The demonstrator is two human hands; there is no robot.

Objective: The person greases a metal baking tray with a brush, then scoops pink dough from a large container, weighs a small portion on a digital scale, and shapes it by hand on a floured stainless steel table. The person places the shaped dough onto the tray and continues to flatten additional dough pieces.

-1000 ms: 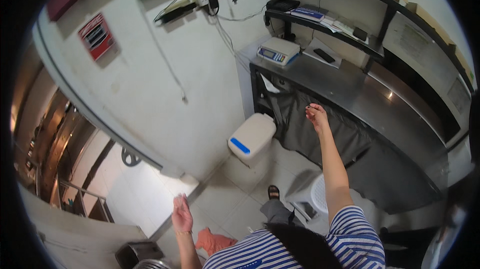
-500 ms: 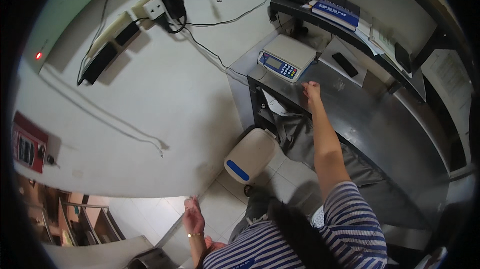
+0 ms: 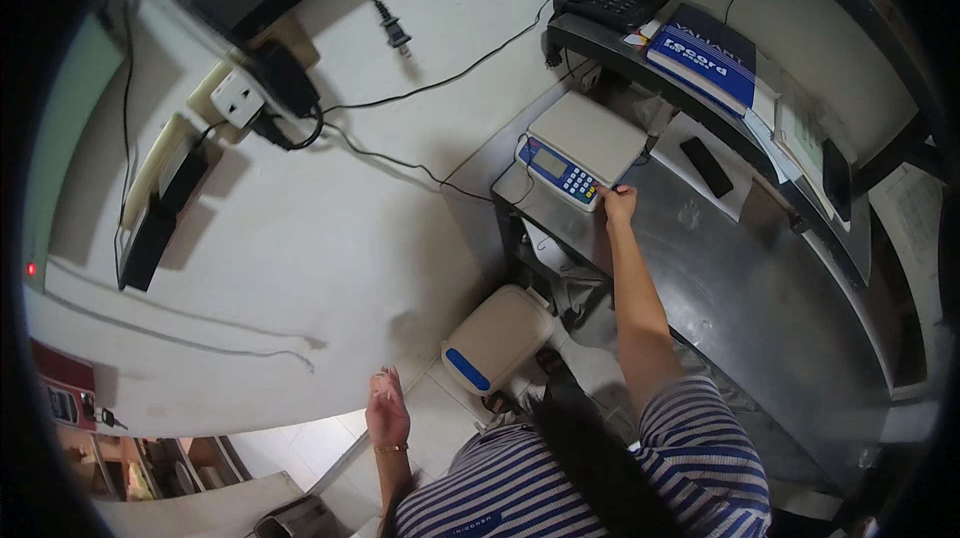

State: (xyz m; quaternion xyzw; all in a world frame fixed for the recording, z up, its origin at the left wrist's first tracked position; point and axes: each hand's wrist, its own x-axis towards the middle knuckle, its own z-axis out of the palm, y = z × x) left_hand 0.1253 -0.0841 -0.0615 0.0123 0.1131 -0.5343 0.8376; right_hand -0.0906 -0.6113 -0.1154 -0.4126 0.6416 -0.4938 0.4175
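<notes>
We have our right hand [image 3: 619,204] just at the near corner of the off-white digital scale with a flat square pan [image 3: 588,133], which sits on the dark grey metal table [image 3: 740,283]. From this grip the scale lies toward eleven o'clock, and its blue keypad panel [image 3: 562,174] toward ten, the panel's long axis running from ten to four o'clock, so that its four-o'clock end meets our fingertips. We see these fingers drawn together, but cannot tell whether they pinch anything. Our left hand [image 3: 388,416] is well apart, toward seven o'clock from the scale, its fingers loosely bent; we cannot tell whether it holds something. The right hand is plainly the nearer. Toward two o'clock from it, a slim black phone-like device [image 3: 707,166] lies on white paper [image 3: 741,200], its long axis from eleven to five.
</notes>
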